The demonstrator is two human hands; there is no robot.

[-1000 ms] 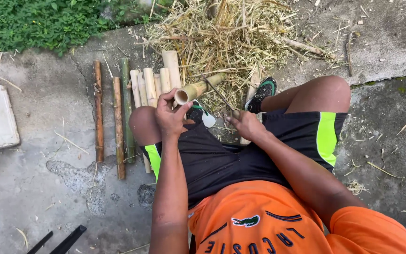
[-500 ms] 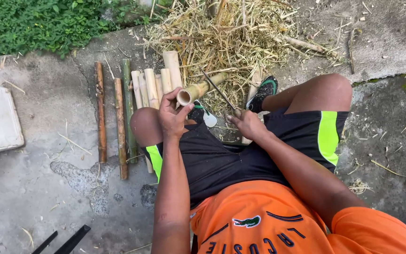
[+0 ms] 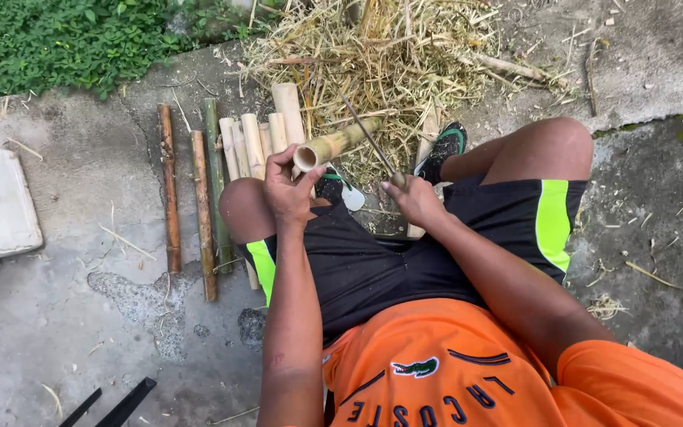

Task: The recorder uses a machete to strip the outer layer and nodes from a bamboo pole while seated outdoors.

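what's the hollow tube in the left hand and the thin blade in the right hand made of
The hollow yellow-green tube looks like bamboo: open round end, pale woody wall, smooth skin. The thin dark blade seems to be metal, dull and grey, though its finish is hard to tell. The left hand grips the tube; the right hand holds the blade's handle.

Short hollow bamboo tube, yellowish-green with a pale cut rim. Held up off the ground around its near open end, far end angled up and to the right toward the pile of dry shavings. Open mouth facing back toward the camera, dark inside.

Long thin knife, dark narrow blade, gripped at the handle down near the right knee. Blade slanting up and to the left, crossing over the far end of the tube. Can't tell if the edge is actually touching the bamboo or just passing above it.
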